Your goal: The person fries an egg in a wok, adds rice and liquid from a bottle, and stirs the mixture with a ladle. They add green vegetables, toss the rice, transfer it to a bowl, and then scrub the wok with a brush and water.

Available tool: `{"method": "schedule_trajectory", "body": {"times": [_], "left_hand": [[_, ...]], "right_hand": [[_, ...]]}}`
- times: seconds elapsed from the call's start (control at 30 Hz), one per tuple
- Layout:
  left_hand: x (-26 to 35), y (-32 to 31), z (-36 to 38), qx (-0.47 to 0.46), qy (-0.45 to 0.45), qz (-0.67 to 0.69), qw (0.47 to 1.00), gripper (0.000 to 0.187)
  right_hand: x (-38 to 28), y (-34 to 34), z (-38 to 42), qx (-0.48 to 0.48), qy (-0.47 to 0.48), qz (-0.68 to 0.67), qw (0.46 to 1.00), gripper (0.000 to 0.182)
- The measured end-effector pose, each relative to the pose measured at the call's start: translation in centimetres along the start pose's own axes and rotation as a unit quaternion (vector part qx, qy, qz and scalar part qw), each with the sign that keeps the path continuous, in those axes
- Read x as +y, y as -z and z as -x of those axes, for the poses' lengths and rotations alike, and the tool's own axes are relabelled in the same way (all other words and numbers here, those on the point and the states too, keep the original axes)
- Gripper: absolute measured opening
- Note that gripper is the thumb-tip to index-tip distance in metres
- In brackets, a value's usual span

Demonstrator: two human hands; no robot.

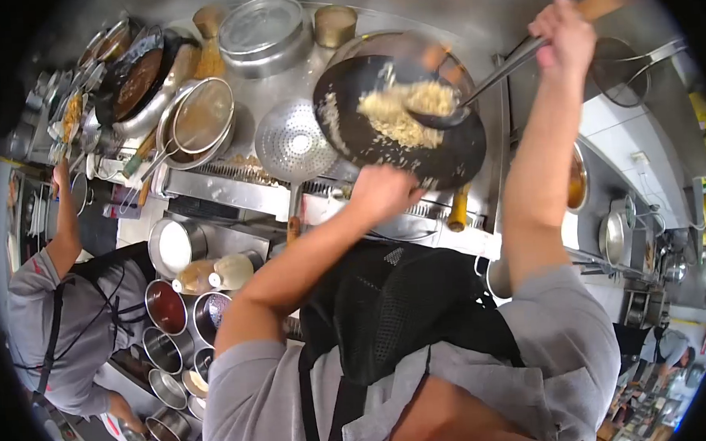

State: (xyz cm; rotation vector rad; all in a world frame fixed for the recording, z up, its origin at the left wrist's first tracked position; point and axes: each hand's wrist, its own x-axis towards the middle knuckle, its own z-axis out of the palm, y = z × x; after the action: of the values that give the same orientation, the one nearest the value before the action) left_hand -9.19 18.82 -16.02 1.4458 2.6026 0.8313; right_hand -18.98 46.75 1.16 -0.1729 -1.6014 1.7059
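Observation:
A black wok (340,133) is tilted over the stove, with rice (400,122) in it and grains scattered up its side. My left hand (382,195) is closed at the wok's near edge; the part it grips is mostly hidden under the fingers. My right hand (564,38) is raised at the upper right, wrapped round a long-handled ladle (505,69) with a wooden grip end. The ladle's bowl lies inside the wok, heaped with rice, and the rice there is blurred by motion.
A perforated skimmer (293,140) rests left of the wok. Beyond it are a strainer over a pot (204,116) and a lidded metal pot (262,35). Several metal containers (166,306) and two bottles (232,271) stand lower left. A co-worker (78,307) works at the left.

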Motion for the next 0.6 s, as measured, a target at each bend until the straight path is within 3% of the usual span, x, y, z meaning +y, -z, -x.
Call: {"method": "schedule_trajectory", "body": {"times": [0.07,0.13,0.27,0.33,0.37,0.4,0.47,0.53,0.6], "left_hand": [[-3.6,-3.8,-4.9,0.003,0.029,0.009,1.0,0.029],[-5.6,-8.2,-3.8,0.039,0.019,-0.014,0.999,0.029],[-3.2,-5.4,5.3,-0.154,0.018,-0.016,0.988,0.03],[-2.0,-4.6,6.8,0.021,-0.095,0.006,0.995,0.028],[0.0,-0.9,4.6,-0.072,-0.023,0.02,0.997,0.027],[0.9,0.6,2.0,-0.023,-0.001,0.007,1.0,0.028],[-0.4,-0.2,-3.2,-0.021,0.038,0.008,0.999,0.03],[-3.2,-4.4,-5.4,0.007,0.045,0.013,0.999,0.029],[-5.1,-8.4,-3.3,0.079,-0.002,-0.002,0.997,0.027]], "right_hand": [[7.1,-2.1,3.6,0.158,0.002,0.166,0.973,0.031],[11.3,-1.5,5.5,0.044,0.007,-0.023,0.999,0.02],[0.6,-0.8,1.1,0.061,0.06,-0.007,0.996,0.021],[-5.5,-0.8,1.0,0.035,0.089,-0.023,0.995,0.025],[-7.3,-0.2,1.1,0.011,0.052,-0.06,0.997,0.027],[-7.8,-0.2,2.0,0.011,0.06,-0.058,0.997,0.027],[-4.3,-1.3,4.2,0.044,0.028,0.009,0.999,0.032],[6.2,-3.0,5.7,0.105,-0.011,0.002,0.994,0.028],[10.0,-1.7,5.8,0.036,-0.021,-0.049,0.998,0.024]]}}
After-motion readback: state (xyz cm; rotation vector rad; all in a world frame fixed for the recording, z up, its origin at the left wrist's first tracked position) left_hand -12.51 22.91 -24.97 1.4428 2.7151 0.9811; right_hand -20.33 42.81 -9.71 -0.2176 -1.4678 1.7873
